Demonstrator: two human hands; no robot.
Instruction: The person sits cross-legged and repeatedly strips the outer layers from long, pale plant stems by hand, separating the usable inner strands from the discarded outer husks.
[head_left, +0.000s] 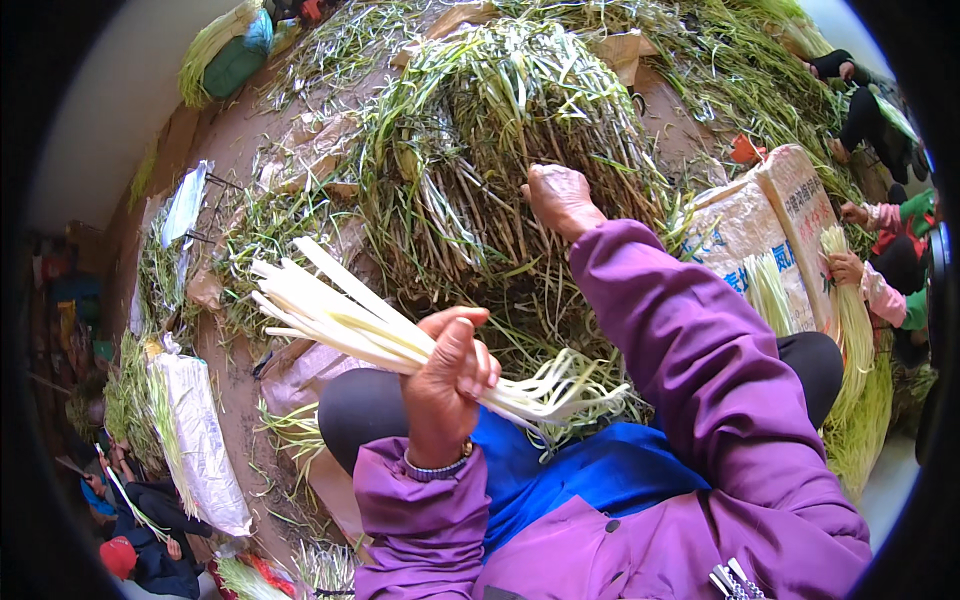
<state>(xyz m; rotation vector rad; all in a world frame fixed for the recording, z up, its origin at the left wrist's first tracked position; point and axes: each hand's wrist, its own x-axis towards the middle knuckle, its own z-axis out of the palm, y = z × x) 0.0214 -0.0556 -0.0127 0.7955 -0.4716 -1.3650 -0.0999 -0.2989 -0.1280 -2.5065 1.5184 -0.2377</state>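
Note:
My left hand (450, 375) is closed round a bundle of pale, peeled stalks (345, 319), garlic shoots or similar greens. Their thick white ends point up and left; the thin ends droop over my blue apron (570, 465). Up and to the right, my right hand (561, 196) is at the front of a large heap of unpeeled stalks (502, 142) with brown stems and green leaves. Its fingers are curled in; whether they pinch a stem cannot be made out. Curly pale strips (570, 375) lie below the heap, near my knees.
At the right, a printed woven sack (750, 225) stands beside a co-worker's hand (846, 267) on pale stalks. A white sack (202, 442) lies at the left, with a person in a red cap (118, 557) below it. Leafy scraps (337, 67) litter the floor.

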